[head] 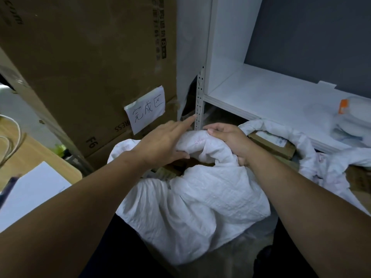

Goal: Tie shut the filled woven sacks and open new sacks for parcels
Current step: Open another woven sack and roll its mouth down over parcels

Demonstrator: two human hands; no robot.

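From the head camera, the white woven sack (200, 201) sits low in front of the person, between the two forearms, at the foot of a big cardboard box (86, 63) and just beside a second sack (315, 157) on its right. Its cloth is thin, crinkled plastic weave, puffed out and full of soft folds. The top edge is gathered into a thick twisted roll, and the mouth below it gapes a little, showing brown parcels (176, 169) inside. The right hand (228, 141) has its fingers curled round this roll and grips it. The left hand (162, 143) lies against the other end of the roll with straight fingers, the forefinger stretched forward, holding nothing. The second sack is open, its rim rolled down around a flat cardboard parcel (275, 144). The box is dull, matt brown and bears a taped paper label (146, 109) with handwritten characters. To the right stands a smooth white shelf (267, 93) on a grey metal post (199, 101) with punched holes. At the left edge is a pale wooden table (30, 155) with a white sheet (34, 189) on it.
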